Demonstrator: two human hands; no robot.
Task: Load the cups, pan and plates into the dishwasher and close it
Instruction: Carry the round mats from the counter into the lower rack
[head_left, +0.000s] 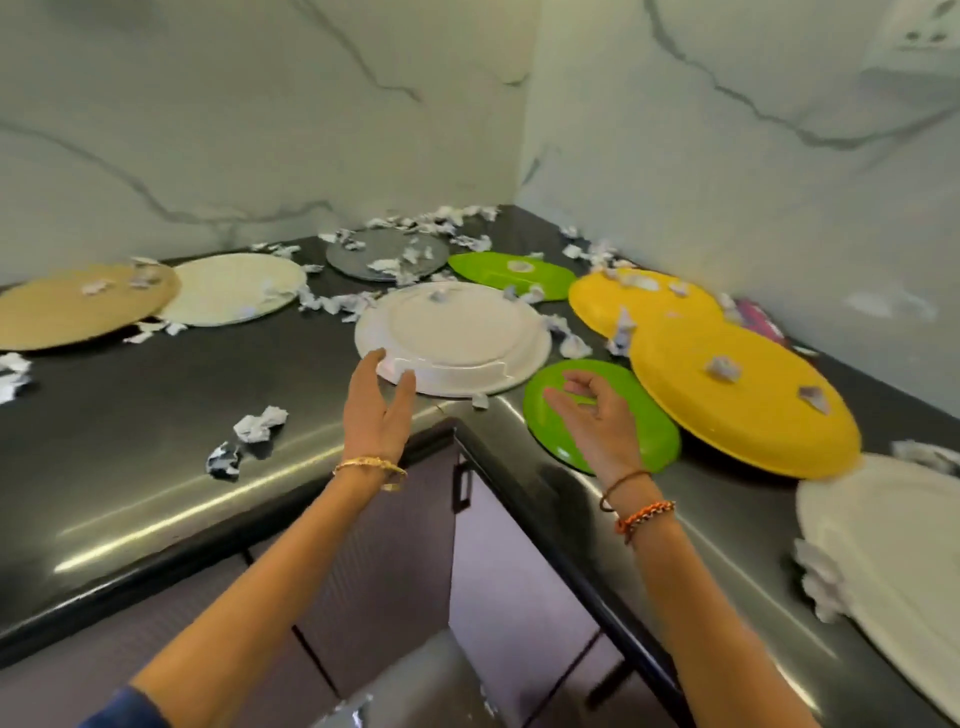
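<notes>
Marble-veined walls (260, 104) meet in a corner behind a dark, glossy L-shaped countertop (130, 467), with brown cabinet fronts (374, 545) below it. Plates lie face down across the counter. From largest: a yellow plate (748, 395) on the right, overlapping a second yellow plate (639, 301) behind it; a white plate (452, 338) at the inner corner; a tan plate (78, 306) at far left, touching a cream plate (234, 288); another white plate (893, 545) cut off at the right edge; a green plate (639, 431) tucked partly under the near yellow one; a grey plate (387, 254) and a second green plate (509, 273) toward the back. Crumpled paper scraps (260, 423) are scattered over the counter and plates.

The left hand (376, 410) is released, fingers straight, fingertips touching the near rim of the central white plate. The right hand (592, 410) hovers over the near green plate, fingers loosely curled, grasping nothing.
</notes>
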